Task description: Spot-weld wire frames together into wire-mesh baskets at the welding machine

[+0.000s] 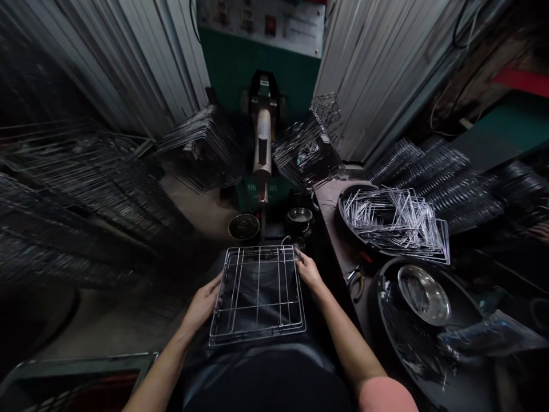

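Observation:
A square wire rack [258, 307] of thin bright metal rods lies over my lap, with a second layer of rods showing under its near edge. My left hand [205, 298] grips its left side, the fingers partly hidden behind the frame. At the upper right corner my right hand [307, 271] closes round the rim. Just beyond the rack stand a bowl of small wire pieces [243, 228] and a metal cup [299, 216]. Farther off, the arm of a green machine [262, 143] points toward me.
Stacks of wire frames flank the machine: one left [199, 151], one right [306, 151]. A black tub of bent wire frames [343, 220] and a wide black tray [467, 286] with a steel bowl [444, 312] sit at right, near pliers [355, 284]. Wire racks [86, 171] fill the left.

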